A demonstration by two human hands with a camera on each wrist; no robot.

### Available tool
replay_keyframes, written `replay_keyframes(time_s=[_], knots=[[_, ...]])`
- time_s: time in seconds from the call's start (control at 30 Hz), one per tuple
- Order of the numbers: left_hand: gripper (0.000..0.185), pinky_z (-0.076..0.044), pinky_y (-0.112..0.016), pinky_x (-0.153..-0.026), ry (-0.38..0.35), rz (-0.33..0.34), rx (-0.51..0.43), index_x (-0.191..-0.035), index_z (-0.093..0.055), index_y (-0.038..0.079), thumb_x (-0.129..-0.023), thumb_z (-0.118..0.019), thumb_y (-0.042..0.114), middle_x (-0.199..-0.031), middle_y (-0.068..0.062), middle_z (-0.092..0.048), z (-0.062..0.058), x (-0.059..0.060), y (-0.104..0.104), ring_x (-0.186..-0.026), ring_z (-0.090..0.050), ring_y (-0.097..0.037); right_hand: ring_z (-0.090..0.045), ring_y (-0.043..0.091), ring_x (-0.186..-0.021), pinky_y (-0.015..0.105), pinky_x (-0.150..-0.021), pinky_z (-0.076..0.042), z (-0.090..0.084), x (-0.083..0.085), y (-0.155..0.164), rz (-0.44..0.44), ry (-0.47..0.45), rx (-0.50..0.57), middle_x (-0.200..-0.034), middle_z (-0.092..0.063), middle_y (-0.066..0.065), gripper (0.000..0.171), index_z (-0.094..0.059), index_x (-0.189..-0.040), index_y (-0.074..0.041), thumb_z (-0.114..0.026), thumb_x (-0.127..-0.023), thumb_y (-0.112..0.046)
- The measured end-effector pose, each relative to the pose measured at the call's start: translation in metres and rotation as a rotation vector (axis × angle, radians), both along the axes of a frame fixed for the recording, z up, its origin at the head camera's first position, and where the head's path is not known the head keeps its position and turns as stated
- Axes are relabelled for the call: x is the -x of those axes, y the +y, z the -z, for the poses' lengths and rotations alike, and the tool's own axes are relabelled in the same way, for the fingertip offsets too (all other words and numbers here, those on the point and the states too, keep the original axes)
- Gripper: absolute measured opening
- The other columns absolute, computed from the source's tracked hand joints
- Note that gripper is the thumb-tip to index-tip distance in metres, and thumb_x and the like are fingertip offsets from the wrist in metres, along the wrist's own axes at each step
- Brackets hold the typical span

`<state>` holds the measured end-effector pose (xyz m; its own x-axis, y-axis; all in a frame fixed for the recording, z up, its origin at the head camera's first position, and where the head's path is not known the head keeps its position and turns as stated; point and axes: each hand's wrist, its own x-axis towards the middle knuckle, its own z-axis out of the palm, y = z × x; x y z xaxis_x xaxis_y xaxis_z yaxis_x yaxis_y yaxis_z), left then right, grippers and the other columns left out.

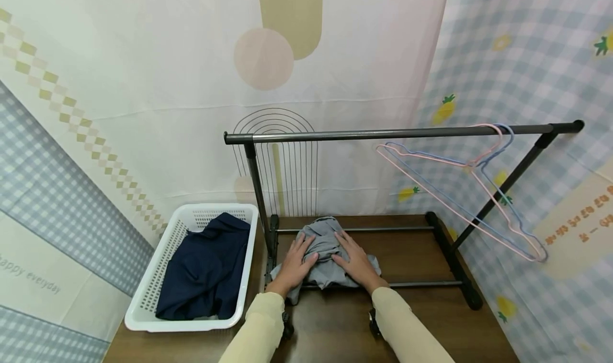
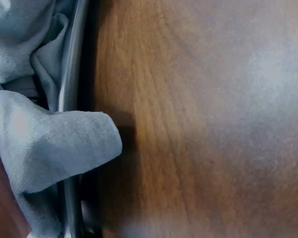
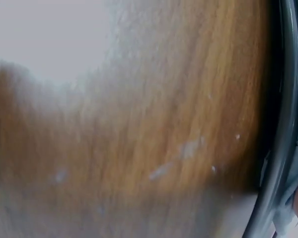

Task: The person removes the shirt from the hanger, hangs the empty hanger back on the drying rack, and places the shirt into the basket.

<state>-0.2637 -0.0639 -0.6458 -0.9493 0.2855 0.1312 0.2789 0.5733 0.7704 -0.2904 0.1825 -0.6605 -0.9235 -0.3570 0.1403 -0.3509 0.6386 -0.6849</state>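
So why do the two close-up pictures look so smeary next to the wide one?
Head view: sharp, evenly lit, the rack's top rail bowed by the wide lens. Left wrist view: grey cloth crisp, table hazy with pale glare. Right wrist view: blurred throughout, white glare at upper left, the rack's bottom bar soft-edged.

1. We have both hands, left hand [image 1: 296, 262] and right hand [image 1: 353, 262], flat on the grey garment [image 1: 325, 256], boxed between the rack's two low rails [image 1: 354, 229].
2. At twelve o'clock above us, the top bar [image 1: 397, 133] crosses the whole reach.
3. At two o'clock, the hangers [image 1: 479, 192] dangle from that bar, blocking the upper right.
4. At nine o'clock, the rack's upright post [image 1: 256, 184] and the white basket [image 1: 143, 299] with dark clothing [image 1: 206, 272] close the left.
5. At six o'clock, bare wooden table [image 1: 335, 326] lies open near our sleeves.
6. At three o'clock, the table inside the rack base [image 1: 455, 262] is bare.
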Motion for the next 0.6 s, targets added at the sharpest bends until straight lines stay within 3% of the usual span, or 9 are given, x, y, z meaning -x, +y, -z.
replay_keyframes(time_s=[0.2,0.33,0.6], knots=[[0.060,-0.029,-0.073,-0.116,0.010,-0.023,-0.057,-0.160,-0.040,0.015,-0.107,-0.052,0.041,-0.169,-0.022,-0.024,0.010,0.001,0.002,-0.153,-0.025,-0.050,-0.028,0.043,-0.154,0.070,-0.117,-0.030,0.006,-0.002,-0.004,0.055,-0.039,0.044,-0.172,-0.023,0.009,0.071,-0.030,-0.165,-0.028,-0.060,-0.103,-0.047],[0.060,-0.029,-0.070,-0.117,0.029,-0.047,-0.109,-0.160,-0.040,0.015,-0.106,-0.054,0.039,-0.168,-0.023,-0.026,0.015,0.002,0.004,-0.152,-0.028,-0.048,-0.027,0.042,-0.155,0.070,-0.118,-0.026,0.004,-0.004,-0.008,0.070,-0.071,0.150,-0.172,-0.024,0.010,0.068,-0.032,-0.164,-0.023,-0.057,-0.105,-0.044],[0.059,-0.029,-0.070,-0.118,0.009,-0.061,-0.199,-0.161,-0.038,0.013,-0.108,-0.053,0.033,-0.168,-0.023,-0.027,0.001,-0.001,0.008,-0.154,-0.028,-0.046,-0.021,0.035,-0.158,0.067,-0.123,-0.021,-0.009,-0.006,-0.016,0.094,-0.138,0.299,-0.172,-0.023,0.007,0.058,-0.032,-0.164,-0.024,-0.046,-0.110,-0.040]])
